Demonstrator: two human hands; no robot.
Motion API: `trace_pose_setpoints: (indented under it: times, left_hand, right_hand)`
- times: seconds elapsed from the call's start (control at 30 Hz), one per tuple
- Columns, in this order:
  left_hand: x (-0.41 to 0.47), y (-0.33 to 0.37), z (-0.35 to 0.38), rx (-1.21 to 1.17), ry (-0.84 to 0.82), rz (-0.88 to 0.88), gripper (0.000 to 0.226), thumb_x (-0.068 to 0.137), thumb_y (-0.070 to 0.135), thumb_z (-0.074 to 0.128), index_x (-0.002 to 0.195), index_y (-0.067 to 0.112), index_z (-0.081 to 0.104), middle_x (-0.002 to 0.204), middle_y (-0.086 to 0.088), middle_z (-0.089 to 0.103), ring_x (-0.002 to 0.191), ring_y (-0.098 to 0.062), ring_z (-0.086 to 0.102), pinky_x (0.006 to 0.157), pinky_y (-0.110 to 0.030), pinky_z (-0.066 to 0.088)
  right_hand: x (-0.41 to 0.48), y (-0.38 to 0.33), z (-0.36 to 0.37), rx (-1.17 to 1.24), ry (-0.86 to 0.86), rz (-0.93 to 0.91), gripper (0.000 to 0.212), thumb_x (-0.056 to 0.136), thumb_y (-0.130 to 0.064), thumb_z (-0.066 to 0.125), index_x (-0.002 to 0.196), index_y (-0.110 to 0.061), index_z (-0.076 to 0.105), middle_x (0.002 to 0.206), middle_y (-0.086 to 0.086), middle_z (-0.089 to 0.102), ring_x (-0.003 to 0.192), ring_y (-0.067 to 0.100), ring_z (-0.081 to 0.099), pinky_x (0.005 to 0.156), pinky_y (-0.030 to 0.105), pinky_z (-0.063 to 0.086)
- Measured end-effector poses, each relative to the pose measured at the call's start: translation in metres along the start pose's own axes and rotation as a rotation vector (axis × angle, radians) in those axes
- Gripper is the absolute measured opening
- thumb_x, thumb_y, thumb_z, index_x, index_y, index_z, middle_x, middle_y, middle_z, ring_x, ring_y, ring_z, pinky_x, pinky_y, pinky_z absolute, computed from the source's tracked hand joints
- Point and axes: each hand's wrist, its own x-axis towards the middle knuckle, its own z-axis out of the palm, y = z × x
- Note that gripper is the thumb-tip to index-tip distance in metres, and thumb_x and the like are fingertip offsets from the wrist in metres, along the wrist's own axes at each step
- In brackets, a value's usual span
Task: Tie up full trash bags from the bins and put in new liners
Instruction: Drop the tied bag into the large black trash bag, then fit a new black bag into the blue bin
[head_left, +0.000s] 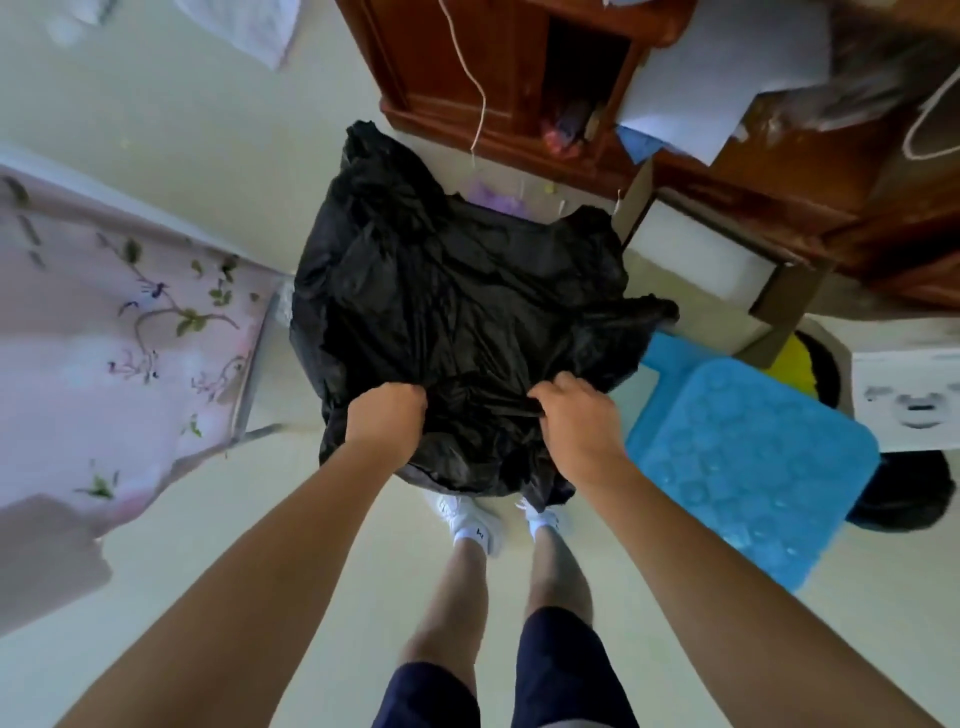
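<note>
A large black trash bag (457, 312) billows out flat in front of me, above the pale floor. My left hand (387, 421) is closed on its near edge at the left. My right hand (576, 415) pinches the same edge a little to the right. Whatever lies under the spread plastic is hidden, so I cannot tell whether a bin stands there. A second black bag (904, 493) sits on the floor at the far right, partly behind a blue stool.
A blue plastic stool (748, 467) stands right of the bag. A bed with a pink flowered sheet (119, 338) fills the left. A dark wooden desk (519, 104) with papers and a hanging cord stands ahead. My feet in white shoes (472, 519) are below the bag.
</note>
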Motion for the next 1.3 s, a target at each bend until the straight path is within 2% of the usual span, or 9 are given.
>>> trace_pose_setpoints:
  times: [0.37,0.5,0.6,0.77,0.83,0.9,1.0,1.13,1.3]
  left_hand:
    - [-0.105,-0.009,-0.157,-0.073,0.49,0.255,0.052,0.099,0.032,0.049,0.146,0.018,0.032,0.134,-0.011,0.045,0.108,-0.034,0.056,0.076,-0.044,0.054]
    - [-0.151,0.0,-0.211,-0.047,0.746,0.391,0.058,0.097,0.025,0.051,0.15,0.01,0.031,0.157,-0.012,0.029,0.131,-0.036,0.041,0.093,-0.048,0.049]
    - [-0.177,0.014,-0.241,0.173,0.679,0.575,0.072,0.093,0.027,0.052,0.155,0.015,0.017,0.164,-0.005,0.008,0.148,-0.032,0.008,0.113,-0.05,0.026]
    - [-0.215,0.066,-0.239,0.525,0.378,0.82,0.111,0.081,0.046,0.067,0.155,0.019,-0.011,0.159,-0.007,-0.027,0.146,-0.033,-0.026,0.115,-0.062,0.005]
    - [-0.231,0.094,-0.223,0.553,0.314,0.847,0.107,0.078,0.058,0.067,0.156,0.021,0.004,0.162,-0.005,-0.017,0.147,-0.032,-0.023,0.114,-0.064,0.002]
    - [-0.253,0.123,-0.208,0.602,0.349,0.886,0.076,0.083,0.054,0.061,0.148,0.026,0.034,0.16,-0.007,0.017,0.15,-0.032,-0.001,0.113,-0.063,0.008]
    - [-0.299,0.177,-0.187,0.547,0.618,1.003,0.025,0.087,0.028,0.051,0.111,0.027,0.058,0.112,0.0,0.065,0.115,-0.024,0.057,0.098,-0.042,0.032]
    - [-0.377,0.256,-0.16,0.51,0.76,1.205,0.021,0.075,0.02,0.069,0.094,0.02,0.06,0.084,0.0,0.064,0.08,-0.026,0.066,0.073,-0.038,0.04]
    - [-0.502,0.361,-0.093,0.531,0.904,1.563,0.039,0.048,0.005,0.081,0.077,0.013,0.057,0.07,-0.006,0.056,0.065,-0.032,0.059,0.061,-0.038,0.042]
  right_hand:
    - [-0.087,-0.034,-0.174,0.047,0.405,-0.076,0.034,0.054,-0.002,0.08,0.075,-0.021,0.061,0.069,-0.001,0.054,0.064,0.023,0.058,0.055,0.031,0.045]
    - [-0.159,-0.041,-0.212,-0.023,0.635,-0.078,0.014,0.064,-0.006,0.053,0.07,-0.018,0.057,0.065,0.001,0.05,0.06,0.024,0.052,0.052,0.032,0.039]
    - [-0.213,-0.041,-0.217,-0.066,0.742,-0.016,0.013,0.064,-0.007,0.046,0.065,-0.017,0.054,0.063,0.002,0.047,0.056,0.024,0.048,0.05,0.032,0.035]
    - [-0.308,-0.032,-0.214,-0.052,0.852,0.195,0.011,0.058,-0.008,0.041,0.063,-0.015,0.048,0.062,0.003,0.043,0.059,0.022,0.04,0.053,0.028,0.023]
    - [-0.351,-0.025,-0.211,-0.034,0.909,0.316,0.009,0.058,-0.014,0.042,0.063,-0.015,0.049,0.063,0.001,0.045,0.06,0.02,0.04,0.053,0.025,0.019]
    - [-0.392,-0.016,-0.208,-0.01,0.939,0.472,0.007,0.058,-0.013,0.048,0.064,-0.014,0.052,0.063,0.0,0.047,0.057,0.02,0.044,0.048,0.024,0.019]
    - [-0.461,0.004,-0.197,0.028,0.881,0.815,0.027,0.051,0.0,0.069,0.069,-0.016,0.057,0.065,-0.002,0.053,0.059,0.023,0.055,0.042,0.02,0.019]
    - [-0.562,0.023,-0.172,0.341,0.652,1.286,0.021,0.084,-0.022,0.059,0.105,-0.024,0.061,0.095,-0.005,0.06,0.091,0.021,0.062,0.063,0.029,0.042]
    - [-0.694,0.039,-0.107,0.883,0.6,1.425,0.058,0.086,-0.043,0.061,0.138,-0.027,0.042,0.105,-0.006,0.068,0.105,0.021,0.062,0.079,0.03,0.046]
